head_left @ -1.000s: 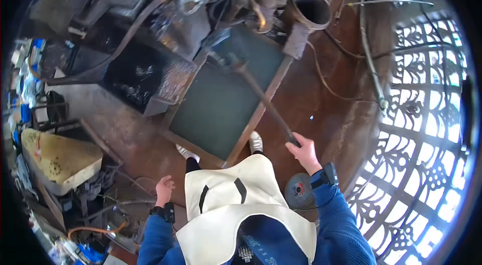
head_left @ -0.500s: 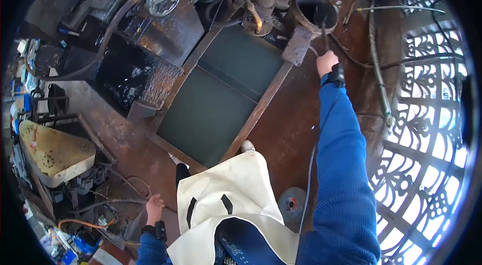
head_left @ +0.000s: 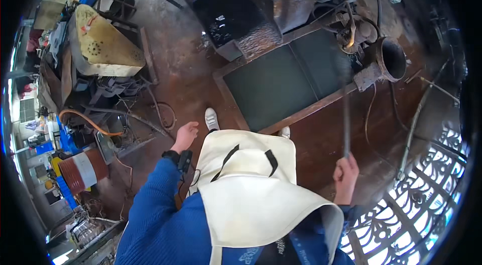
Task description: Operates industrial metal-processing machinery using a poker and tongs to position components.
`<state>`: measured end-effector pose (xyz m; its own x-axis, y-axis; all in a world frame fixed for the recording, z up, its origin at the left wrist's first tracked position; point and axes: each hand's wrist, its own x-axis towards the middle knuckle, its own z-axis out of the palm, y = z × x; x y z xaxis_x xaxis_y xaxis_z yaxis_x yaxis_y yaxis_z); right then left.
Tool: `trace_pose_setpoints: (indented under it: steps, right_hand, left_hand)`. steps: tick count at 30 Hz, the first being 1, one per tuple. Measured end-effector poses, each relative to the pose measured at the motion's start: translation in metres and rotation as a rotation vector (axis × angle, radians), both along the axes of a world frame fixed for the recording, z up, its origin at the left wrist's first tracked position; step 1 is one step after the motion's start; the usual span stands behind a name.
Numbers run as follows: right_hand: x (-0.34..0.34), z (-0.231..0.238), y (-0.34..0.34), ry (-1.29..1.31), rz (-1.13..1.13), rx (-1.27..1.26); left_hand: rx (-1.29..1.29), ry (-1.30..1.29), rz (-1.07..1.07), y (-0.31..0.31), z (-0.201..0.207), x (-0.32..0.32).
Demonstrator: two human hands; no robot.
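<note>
Long-handled tool [head_left: 347, 119] extends forward from your right hand [head_left: 346, 174], gripping its near end; your left hand [head_left: 186, 135], empty, half-curled, hangs well apart.

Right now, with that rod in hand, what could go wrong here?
Two risks stand out. The right hand alone grips the rod near one end, so its far end, blurred in this view, might swing off line and knock the tank or the things around it. Also, both shoes are close to the tank's rim, so a careless step forward could mean a trip.
</note>
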<state>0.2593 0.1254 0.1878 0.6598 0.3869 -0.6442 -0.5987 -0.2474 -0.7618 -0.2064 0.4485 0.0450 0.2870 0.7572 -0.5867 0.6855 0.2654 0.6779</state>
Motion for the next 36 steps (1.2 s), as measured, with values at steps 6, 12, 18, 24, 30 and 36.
trace_pose_setpoints:
  steps: [6,12,18,24,30,36]
  right_hand:
    - [-0.140,0.052,0.141,0.020,0.331,0.070]
    - [-0.236,0.054,0.316,-0.132,0.517,-0.116]
    - [-0.269,0.015,0.393,-0.174,0.585,-0.254]
    - [-0.235,-0.018,0.414,-0.303,0.744,-0.315]
    - [-0.257,-0.062,0.469,-0.244,0.606,-0.239]
    - [-0.315,-0.157,0.558,-0.620,0.421,-0.326]
  left_hand:
    - [-0.006,-0.124,0.103,0.062,0.009,-0.073]
    - [-0.106,-0.172,0.305,0.109,0.019,-0.247]
    - [-0.197,-0.129,0.626,0.124,0.024,-0.416]
    - [-0.280,-0.073,0.650,0.161,0.034,-0.418]
    - [-0.223,-0.092,0.403,0.270,0.056,-0.372]
    - [-0.128,-0.062,0.280,0.394,0.080,-0.312]
